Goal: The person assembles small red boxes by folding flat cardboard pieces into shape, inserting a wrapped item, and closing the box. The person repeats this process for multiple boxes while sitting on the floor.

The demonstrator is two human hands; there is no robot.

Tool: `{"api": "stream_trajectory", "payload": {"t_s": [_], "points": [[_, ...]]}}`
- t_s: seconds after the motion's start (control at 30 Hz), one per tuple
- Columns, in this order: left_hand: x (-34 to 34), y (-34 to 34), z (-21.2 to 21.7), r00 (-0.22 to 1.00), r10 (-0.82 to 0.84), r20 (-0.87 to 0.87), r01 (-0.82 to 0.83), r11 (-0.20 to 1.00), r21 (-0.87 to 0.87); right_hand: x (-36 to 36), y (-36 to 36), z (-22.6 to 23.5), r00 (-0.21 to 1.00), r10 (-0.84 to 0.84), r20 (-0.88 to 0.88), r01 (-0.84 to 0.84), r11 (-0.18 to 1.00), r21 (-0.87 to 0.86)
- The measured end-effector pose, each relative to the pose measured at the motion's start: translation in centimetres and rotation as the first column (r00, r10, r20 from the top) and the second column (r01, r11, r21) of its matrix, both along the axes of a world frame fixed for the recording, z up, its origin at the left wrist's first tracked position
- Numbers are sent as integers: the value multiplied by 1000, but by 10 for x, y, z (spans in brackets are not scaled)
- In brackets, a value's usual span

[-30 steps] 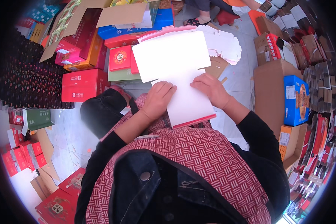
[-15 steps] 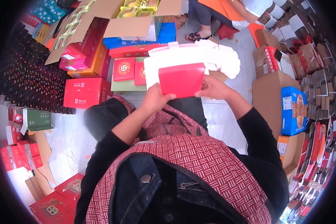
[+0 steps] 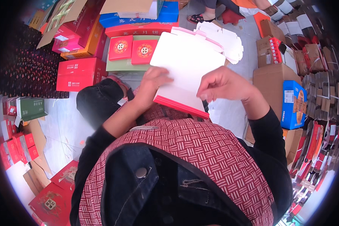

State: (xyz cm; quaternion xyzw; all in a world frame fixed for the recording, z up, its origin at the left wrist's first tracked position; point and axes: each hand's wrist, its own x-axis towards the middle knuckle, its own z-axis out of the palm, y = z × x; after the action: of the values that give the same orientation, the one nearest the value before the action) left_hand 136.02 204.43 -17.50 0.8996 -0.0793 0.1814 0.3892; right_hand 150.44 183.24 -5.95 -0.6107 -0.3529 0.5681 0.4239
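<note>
White flat cardboard blanks (image 3: 188, 60) with red lower edges lie stacked on my lap, tilted up to the left. My left hand (image 3: 154, 81) is at their left edge, loosely bent fingers reaching over the white face; it looks open. My right hand (image 3: 226, 86) hovers over the right edge with its fingers curled together. Whether it pinches anything is hidden. Beyond the blanks lies another pile of white cut-out card (image 3: 222, 41). Two red square boxes with round gold patterns, the left box (image 3: 120, 48) and the right box (image 3: 144, 52), rest on a pale green box (image 3: 120, 66).
To the left stand a red carton (image 3: 79, 75) and stacked coloured cartons (image 3: 84, 41). A brown carton (image 3: 269, 83) and a blue box (image 3: 293, 103) are at the right, beside bundled flat card (image 3: 316, 94). Another person's foot (image 3: 201, 18) shows at the far side.
The red box both hands held is no longer seen, and the hands have moved apart over the white blanks. The view has shifted, showing both patterned red boxes more fully.
</note>
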Motion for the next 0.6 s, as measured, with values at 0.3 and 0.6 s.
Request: {"api": "stream_trajectory", "payload": {"t_s": [0.3,0.6], "points": [[-54,-12,68,781,-437,-447,-561,-173,-810,-44,24,-37,988,-18,-151,23,999,28],[-62,-9,59,803,-519,-294,-375,-57,-925,-48,39,-34,992,-30,-123,14,992,-126]]}}
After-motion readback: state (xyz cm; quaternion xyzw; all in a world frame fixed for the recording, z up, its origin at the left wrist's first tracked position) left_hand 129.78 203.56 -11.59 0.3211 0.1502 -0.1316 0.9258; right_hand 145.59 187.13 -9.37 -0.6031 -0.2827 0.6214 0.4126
